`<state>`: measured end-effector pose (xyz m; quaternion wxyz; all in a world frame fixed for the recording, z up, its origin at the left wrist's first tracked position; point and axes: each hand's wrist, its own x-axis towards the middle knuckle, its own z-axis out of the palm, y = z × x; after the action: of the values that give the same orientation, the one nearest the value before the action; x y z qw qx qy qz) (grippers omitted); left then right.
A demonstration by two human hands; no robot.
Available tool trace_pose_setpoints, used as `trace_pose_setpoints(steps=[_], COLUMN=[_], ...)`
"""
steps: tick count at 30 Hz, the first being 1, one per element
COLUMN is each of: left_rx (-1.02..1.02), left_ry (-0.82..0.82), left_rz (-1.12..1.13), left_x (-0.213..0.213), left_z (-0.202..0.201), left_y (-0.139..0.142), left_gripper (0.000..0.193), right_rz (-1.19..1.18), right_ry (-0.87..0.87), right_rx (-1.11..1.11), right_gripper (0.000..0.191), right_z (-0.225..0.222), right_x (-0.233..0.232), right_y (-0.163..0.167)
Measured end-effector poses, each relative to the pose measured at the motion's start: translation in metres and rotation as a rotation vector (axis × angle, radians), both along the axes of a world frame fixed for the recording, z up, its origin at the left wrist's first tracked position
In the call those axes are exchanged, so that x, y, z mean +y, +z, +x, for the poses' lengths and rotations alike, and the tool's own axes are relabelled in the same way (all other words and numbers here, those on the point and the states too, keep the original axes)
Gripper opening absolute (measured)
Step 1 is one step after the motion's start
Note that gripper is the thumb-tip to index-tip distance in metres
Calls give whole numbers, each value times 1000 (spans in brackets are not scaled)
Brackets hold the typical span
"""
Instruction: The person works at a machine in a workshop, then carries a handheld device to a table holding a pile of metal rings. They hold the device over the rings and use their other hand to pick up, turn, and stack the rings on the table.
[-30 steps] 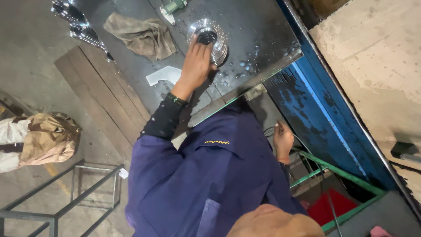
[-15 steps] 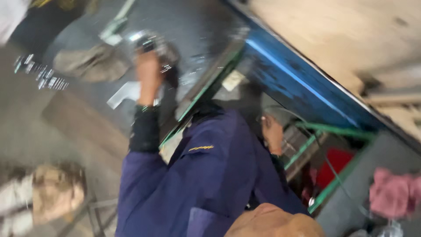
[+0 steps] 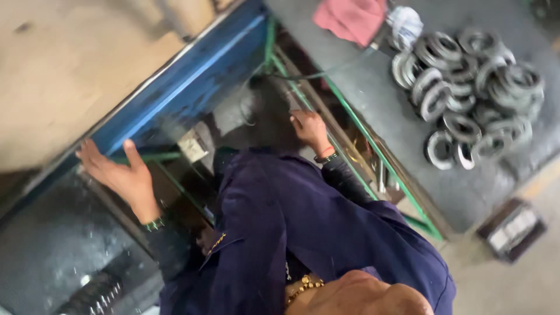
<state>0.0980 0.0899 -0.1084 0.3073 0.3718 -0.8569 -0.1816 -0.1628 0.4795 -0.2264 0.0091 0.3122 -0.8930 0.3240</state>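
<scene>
Blue-painted steel frame edge point(image 3: 175, 99) at ten o'clock: our left hand point(image 3: 119, 175) rests spread on it, gripping nothing; right hand point(image 3: 309, 128), loosely curled, empty, nears the green rail point(image 3: 350, 116). We judge snagged sleeves possible.

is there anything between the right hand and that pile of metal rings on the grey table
Yes. The right hand is down in the gap beside the machine, and the green frame rail along the grey table edge runs between it and the metal rings.

A small dark box with a pale label point(image 3: 506, 232) stands on the floor beside the grey table point(image 3: 385, 105).
</scene>
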Motion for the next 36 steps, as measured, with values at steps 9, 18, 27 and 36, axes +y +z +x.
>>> trace_pose_setpoints(steps=[9, 18, 27, 36], left_rx=[709, 900, 901, 1036], left_ry=[-666, -676, -690, -416], left_rz=[799, 1206, 1010, 754], left_x=[-58, -62, -41, -21], left_z=[-273, -351, -353, -360], left_y=[29, 55, 73, 76], left_gripper=[57, 30, 40, 46], right_rz=[-133, -82, 165, 169], right_ry=[-738, -1156, -1321, -1400], right_rx=[42, 442, 420, 397], right_gripper=[21, 30, 44, 43], right_z=[38, 90, 18, 11], right_x=[170, 239, 266, 241], right_y=[16, 16, 26, 34])
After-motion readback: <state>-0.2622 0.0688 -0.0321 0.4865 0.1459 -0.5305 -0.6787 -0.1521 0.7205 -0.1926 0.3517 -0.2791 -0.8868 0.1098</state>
